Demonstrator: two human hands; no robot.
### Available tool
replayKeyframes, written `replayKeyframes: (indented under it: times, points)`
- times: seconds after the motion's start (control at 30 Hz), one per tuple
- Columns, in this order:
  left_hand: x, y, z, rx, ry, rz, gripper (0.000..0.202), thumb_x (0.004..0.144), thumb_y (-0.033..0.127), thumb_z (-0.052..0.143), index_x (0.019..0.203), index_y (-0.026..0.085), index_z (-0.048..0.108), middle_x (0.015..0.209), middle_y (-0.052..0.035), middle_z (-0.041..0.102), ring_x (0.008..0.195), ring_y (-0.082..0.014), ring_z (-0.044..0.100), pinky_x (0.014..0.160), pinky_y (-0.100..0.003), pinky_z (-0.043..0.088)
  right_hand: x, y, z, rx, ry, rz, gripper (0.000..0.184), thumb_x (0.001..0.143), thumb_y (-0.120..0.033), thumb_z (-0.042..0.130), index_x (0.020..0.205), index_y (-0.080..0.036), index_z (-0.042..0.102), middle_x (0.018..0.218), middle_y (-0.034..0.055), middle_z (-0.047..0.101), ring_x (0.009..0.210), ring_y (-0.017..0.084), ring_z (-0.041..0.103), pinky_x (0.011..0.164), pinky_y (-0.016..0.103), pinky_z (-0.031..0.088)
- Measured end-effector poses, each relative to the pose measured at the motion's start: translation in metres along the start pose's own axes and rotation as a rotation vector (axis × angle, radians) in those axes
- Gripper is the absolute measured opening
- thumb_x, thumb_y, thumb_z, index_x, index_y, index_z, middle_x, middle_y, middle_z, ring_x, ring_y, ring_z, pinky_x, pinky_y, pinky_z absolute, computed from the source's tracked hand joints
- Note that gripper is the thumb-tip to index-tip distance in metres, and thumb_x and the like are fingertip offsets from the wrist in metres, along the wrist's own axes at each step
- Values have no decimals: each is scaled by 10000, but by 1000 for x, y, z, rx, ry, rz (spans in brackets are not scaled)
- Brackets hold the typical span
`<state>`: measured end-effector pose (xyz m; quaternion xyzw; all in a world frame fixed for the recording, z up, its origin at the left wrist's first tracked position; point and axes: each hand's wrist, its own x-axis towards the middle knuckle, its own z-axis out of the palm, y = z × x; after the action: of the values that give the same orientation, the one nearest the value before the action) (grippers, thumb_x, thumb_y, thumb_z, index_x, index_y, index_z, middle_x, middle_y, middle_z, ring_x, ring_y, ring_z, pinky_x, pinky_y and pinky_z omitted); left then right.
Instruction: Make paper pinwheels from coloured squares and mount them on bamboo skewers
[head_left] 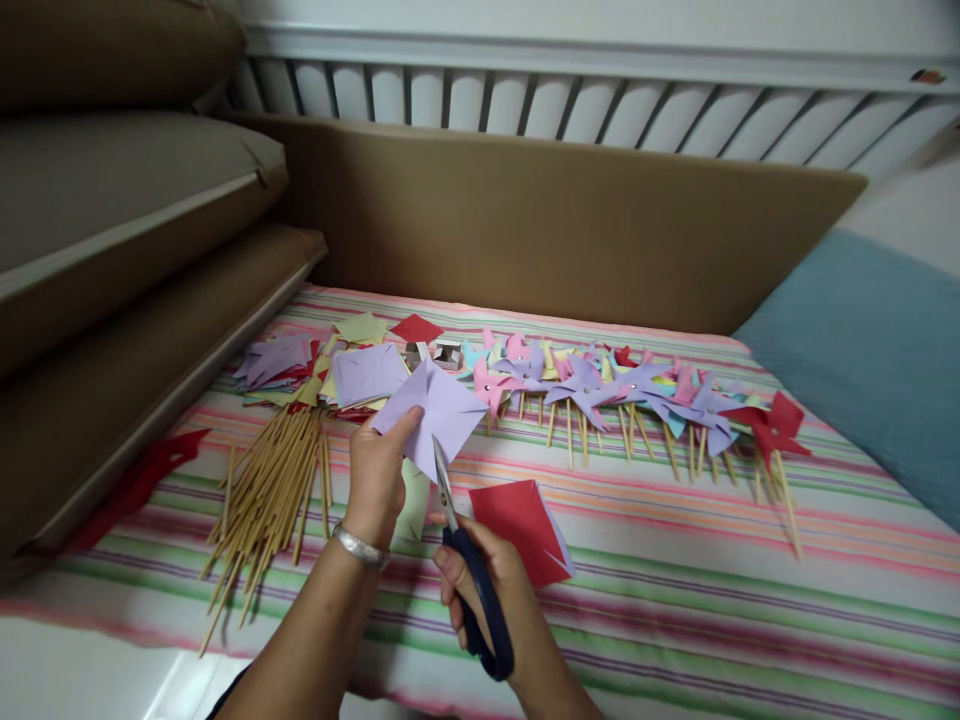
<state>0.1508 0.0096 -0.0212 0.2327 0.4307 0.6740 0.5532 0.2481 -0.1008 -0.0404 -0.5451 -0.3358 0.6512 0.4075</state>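
Note:
My left hand (379, 465) pinches a purple paper square (442, 405) near its middle, thumb on top; slits run in from its corners. In my right hand (487, 570) is a pair of scissors (476, 610) with dark blue handles. Its blades lie at the paper's lower edge, pointing toward the centre. Below and right of the paper rests a red paper square (525, 530) with a purple one partly under it. A pale green sheet (414, 500) lies under the held paper, partly hidden by my left hand.
Wooden sticks (274, 490) lie bundled at left, near stacked paper squares (367, 375) and cut purple pieces (276, 360). Finished paper pinwheels (585, 390) on sticks line the back right. Brown cushions (150, 300) rise at left; a brown board (525, 220) stands behind the striped cloth (675, 630).

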Motion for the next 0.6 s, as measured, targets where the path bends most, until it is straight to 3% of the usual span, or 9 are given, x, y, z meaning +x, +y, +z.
replayKeyframes:
  times: [0.27,0.43,0.5,0.6]
  points:
    - [0,1,0,7,20,24,294,532,209,792,802,131,703,787,-45,724,690,-151,646,718,-282,480,1,0,-2,-67,-2,2,658,654,-551,649,1162,-149,534,462,-74,492,314,57,415,282,145,319]
    - [9,3,-7,-6,86,37,330,519,210,793,826,139,695,825,-45,724,713,-154,653,714,-281,482,4,8,-10,-116,-38,-27,535,644,-426,691,1095,-172,556,496,-67,515,336,80,459,328,189,366]
    - [12,5,-10,-25,118,17,344,530,210,788,854,150,690,851,-43,723,716,-148,654,689,-265,483,6,10,-17,-38,-21,-135,518,617,-374,722,1067,-187,546,569,-31,581,424,123,547,414,245,451]
    - [7,6,-7,-97,109,-27,340,548,179,782,874,156,688,880,-49,723,736,-145,657,681,-247,489,8,5,-27,67,69,-295,558,600,-327,752,1085,-235,493,837,47,669,769,208,654,680,337,526]
